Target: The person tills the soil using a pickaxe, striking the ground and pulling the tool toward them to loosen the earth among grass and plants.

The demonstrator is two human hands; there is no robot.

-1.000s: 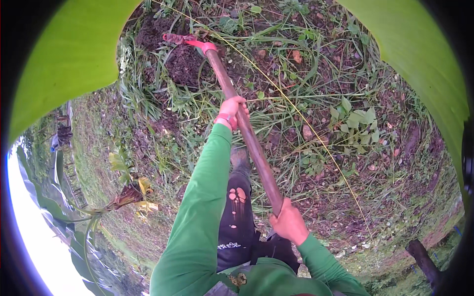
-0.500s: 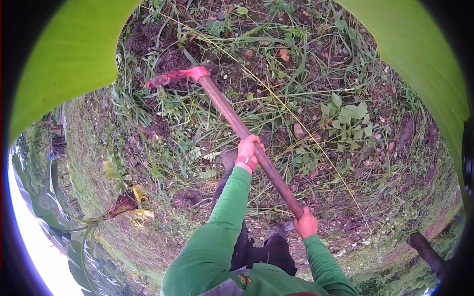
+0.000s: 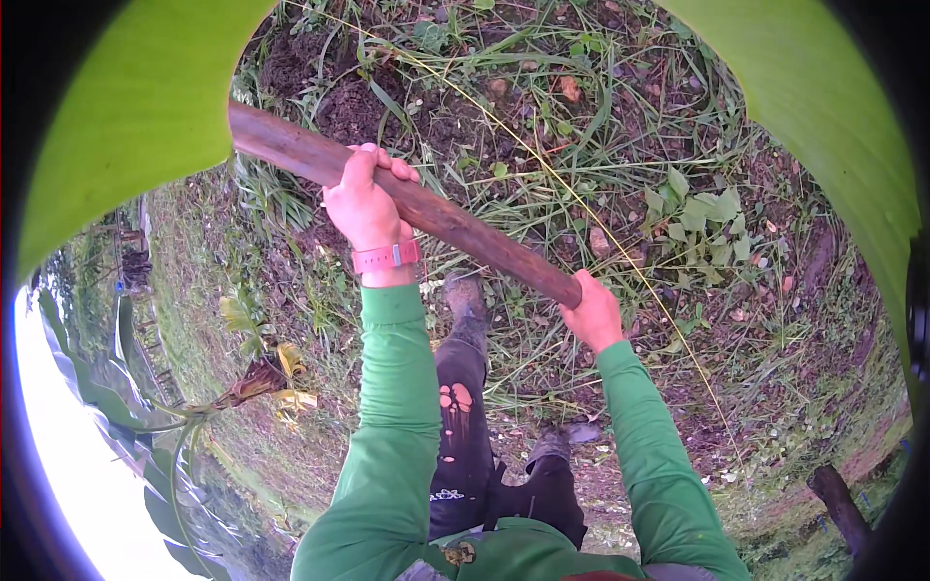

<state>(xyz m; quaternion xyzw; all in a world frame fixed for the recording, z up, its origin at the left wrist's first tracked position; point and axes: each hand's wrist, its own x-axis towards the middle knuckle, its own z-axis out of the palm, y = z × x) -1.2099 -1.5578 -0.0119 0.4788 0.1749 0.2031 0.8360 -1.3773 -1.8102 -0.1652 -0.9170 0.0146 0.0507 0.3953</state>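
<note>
A hoe with a thick brown wooden handle (image 3: 465,230) slants across the view, its butt end at the right. My left hand (image 3: 373,198) is closed round the middle of the handle, a pink band at the wrist. At the butt end my right hand (image 3: 593,312) is wrapped round the wood. The far part of the handle and the hoe's red head are hidden behind a large green leaf (image 3: 136,126) at the upper left. Loose dark soil (image 3: 351,111) shows just beyond my left hand.
A yellow string (image 3: 581,205) runs diagonally over grassy ground. A second big leaf (image 3: 823,87) covers the upper right. A leafy plant (image 3: 705,225) grows right of the string. My boots stand below the handle. A banana-like plant (image 3: 184,416) is at left, a dark post (image 3: 838,504) at lower right.
Both hands have lifted the hoe; the left moved up and left, the right upward. Its red head, earlier over the soil, has passed behind the left leaf.
</note>
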